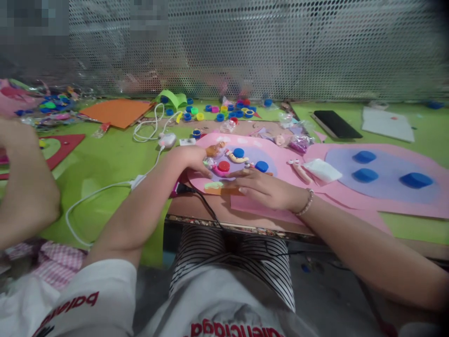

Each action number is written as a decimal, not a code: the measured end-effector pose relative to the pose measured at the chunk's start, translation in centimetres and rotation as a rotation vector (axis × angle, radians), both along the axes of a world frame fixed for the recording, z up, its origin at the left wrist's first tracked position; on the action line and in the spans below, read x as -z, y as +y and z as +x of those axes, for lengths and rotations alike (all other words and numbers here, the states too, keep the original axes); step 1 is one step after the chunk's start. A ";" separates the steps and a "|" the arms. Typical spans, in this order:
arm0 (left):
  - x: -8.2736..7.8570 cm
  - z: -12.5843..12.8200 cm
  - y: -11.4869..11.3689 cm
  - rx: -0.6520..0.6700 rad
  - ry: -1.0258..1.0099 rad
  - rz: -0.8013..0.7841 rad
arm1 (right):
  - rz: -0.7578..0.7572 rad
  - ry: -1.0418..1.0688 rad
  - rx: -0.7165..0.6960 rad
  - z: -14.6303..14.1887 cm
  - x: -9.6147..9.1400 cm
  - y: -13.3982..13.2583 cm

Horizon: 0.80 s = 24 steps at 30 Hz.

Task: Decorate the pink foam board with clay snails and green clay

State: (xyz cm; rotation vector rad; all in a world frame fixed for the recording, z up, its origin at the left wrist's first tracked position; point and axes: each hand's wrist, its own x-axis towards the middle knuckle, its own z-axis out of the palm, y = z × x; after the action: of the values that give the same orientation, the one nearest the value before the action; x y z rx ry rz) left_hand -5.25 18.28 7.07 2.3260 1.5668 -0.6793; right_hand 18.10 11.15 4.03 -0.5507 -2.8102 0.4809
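A pink paper shape (280,157) with a lilac oval (271,161) lies in front of me. On it sit a red bottle cap (224,166) edged by a pink clay strip (220,173), two blue bottle caps (239,153), and a cream clay roll (236,158). My left hand (196,159) rests at the sheet's left side, thumb and fingers apart around the red cap's left; its fingertips are partly unclear. My right hand (263,187) lies palm down with stretched fingers, the index tip close to the pink strip. Whether it touches is unclear.
A second pink shape (389,199) with blue caps (365,175) lies right, beside a white packet (322,170) and a clay roll (301,172). Behind are loose caps (220,117), a black phone (336,124) and a white cable (147,138). Another person's arm (28,182) is left.
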 end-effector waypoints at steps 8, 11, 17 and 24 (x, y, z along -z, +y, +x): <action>-0.2 0.1 -0.1 0.019 0.000 -0.018 | 0.040 -0.021 0.012 -0.4 1.2 0.4; -0.1 0.1 -0.1 0.012 0.011 -0.018 | 0.037 -0.037 -0.021 -0.4 1.2 0.5; 0.5 -0.2 0.5 -0.001 -0.009 -0.008 | 0.025 -0.017 -0.059 -0.1 0.2 0.5; 0.4 -0.1 0.4 -0.019 0.002 0.011 | 0.168 -0.013 -0.038 -0.1 0.4 0.2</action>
State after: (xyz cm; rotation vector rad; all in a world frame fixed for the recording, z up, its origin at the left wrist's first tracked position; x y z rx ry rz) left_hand -5.38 18.71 6.64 2.3156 1.5951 -0.6708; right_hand 17.97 11.31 3.60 -0.4683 -2.8430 0.2452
